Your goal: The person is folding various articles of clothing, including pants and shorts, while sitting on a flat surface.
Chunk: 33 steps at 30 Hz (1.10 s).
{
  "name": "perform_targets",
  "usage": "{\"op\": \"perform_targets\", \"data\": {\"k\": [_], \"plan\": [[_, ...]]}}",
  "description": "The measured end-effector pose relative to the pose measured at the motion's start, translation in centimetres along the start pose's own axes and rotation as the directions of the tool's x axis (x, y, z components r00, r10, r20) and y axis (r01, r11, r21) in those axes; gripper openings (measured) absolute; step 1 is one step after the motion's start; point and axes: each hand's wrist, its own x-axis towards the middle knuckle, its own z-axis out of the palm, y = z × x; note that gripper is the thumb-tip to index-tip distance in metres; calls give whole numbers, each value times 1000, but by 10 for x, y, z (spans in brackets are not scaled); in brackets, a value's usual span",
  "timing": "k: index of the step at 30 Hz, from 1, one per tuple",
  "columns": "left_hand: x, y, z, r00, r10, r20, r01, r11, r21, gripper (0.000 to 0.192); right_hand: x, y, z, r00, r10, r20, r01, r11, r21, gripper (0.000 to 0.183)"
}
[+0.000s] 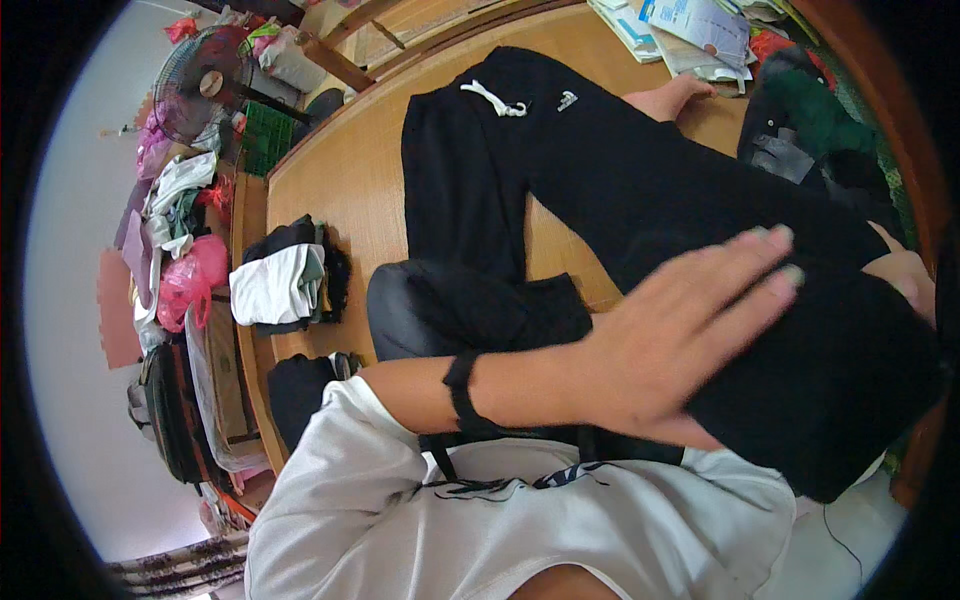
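Black sweatpants (652,172) with a white drawstring and a small white logo lie spread out, waistband away from me. My left hand (697,322) reaches across from the left, palm down and fingers apart, over the leg on the right. It is slightly blurred, and a black band (465,390) circles its wrist. At the far right, my right hand (904,281) shows only in part and has the edge of that leg between its fingers. The cloth hides my right forearm. The other leg lies behind my dark-clad knee (405,311).
On the left of the tan mat (352,180) sit a folded clothes stack (277,285) and a dark bundle (300,397). A bare foot (667,97), papers (697,37) and dark garments (817,135) are at the far right. Beyond the wooden edge stands a fan (210,82).
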Motion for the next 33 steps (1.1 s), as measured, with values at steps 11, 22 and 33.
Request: {"op": "perform_targets", "data": {"k": [11,22,33], "plan": [[-12,30,-42,996,76,38,-62,955,-291,42,-15,-44,-9,969,245,17,-235,947,-220,28],[14,51,-41,976,207,-68,-189,959,211,26,-13,-29,4,969,175,-174,-222,926,-306,36],[29,17,-85,962,-55,-269,176,875,451,36,8,24,33,458,141,-878,-500,857,-123,60]]}}
